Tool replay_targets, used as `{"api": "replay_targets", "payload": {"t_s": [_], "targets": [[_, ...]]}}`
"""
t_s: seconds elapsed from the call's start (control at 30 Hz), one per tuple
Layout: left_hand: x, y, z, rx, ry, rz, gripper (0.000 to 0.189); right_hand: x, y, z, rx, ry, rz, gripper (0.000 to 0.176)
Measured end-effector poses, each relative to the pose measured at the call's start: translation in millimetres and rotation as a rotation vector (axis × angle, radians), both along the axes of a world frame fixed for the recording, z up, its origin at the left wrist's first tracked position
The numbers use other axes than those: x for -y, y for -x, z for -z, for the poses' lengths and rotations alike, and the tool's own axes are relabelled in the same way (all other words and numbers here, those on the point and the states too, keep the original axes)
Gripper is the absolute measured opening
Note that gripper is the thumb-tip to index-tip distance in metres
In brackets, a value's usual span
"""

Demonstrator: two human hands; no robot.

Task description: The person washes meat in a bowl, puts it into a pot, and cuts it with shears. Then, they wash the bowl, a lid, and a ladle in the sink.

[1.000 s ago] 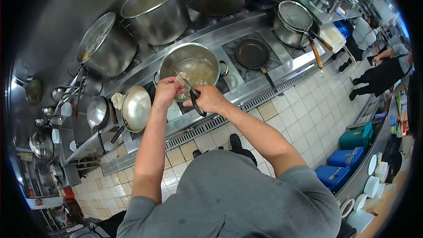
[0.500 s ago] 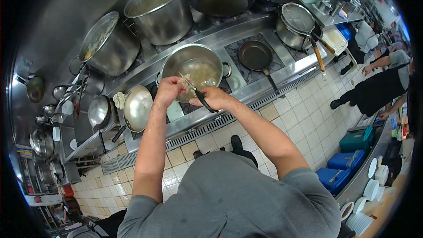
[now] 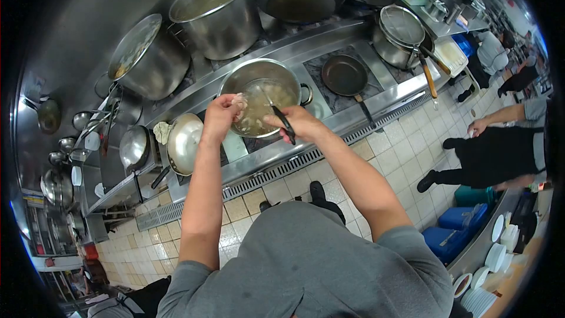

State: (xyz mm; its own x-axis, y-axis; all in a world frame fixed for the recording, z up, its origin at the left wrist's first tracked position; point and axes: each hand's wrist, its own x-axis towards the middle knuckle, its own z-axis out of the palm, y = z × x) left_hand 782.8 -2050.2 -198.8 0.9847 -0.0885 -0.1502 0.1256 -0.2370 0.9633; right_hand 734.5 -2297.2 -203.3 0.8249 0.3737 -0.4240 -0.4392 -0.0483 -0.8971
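In front of me a steel pot (image 3: 259,66) with side handles stands on the stove, holding cloudy liquid with pale pieces in it. Over its near left rim, my left hand (image 3: 220,119) pinches a pale, lumpy piece of food (image 3: 239,105) whose exact kind I cannot make out. My right hand (image 3: 301,123) is closed around the black handle of a knife (image 3: 282,122). The narrow blade points away from me over the pot, apart from the piece in my left hand.
Left of the pot lies a pan (image 3: 185,144) with a crumpled pale lump (image 3: 162,132) beside it. Large stockpots (image 3: 215,23) stand behind. A small frying pan (image 3: 344,75) sits on the right. A co-worker in a black apron (image 3: 500,153) stands at the far right.
The knife has swung away from the pale piece, its blade now pointing more forward. My left hand has lifted slightly back with the piece. The co-worker at right has moved.
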Motion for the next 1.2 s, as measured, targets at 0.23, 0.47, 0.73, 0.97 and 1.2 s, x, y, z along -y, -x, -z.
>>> {"api": "replay_targets", "payload": {"t_s": [0.23, 0.47, 0.73, 0.97, 1.2], "targets": [[-23.2, 27.8, -1.1, -0.089, 0.813, 0.024, 0.031, 26.8, 36.3, -7.9, 0.3, 0.27, 0.056, 0.047], [6.0, 34.5, -14.1, -0.091, 0.928, 0.074, 0.024, -2.4, 58.1, -0.6, 0.485, 0.257, -0.025, 0.06], [24.5, 47.0, -9.4, -0.049, 0.837, 0.016, 0.015, -10.4, 58.7, -24.6, 0.519, 0.361, -0.094, 0.074], [17.1, 46.4, -7.8, -0.01, 0.724, 0.011, 0.017, -9.6, 59.0, -21.3, 0.542, 0.385, -0.105, 0.076], [12.3, 47.2, -19.9, 0.041, 0.75, -0.042, 0.023, 0.0, 66.8, -39.4, 0.638, 0.585, -0.047, 0.079]]}}
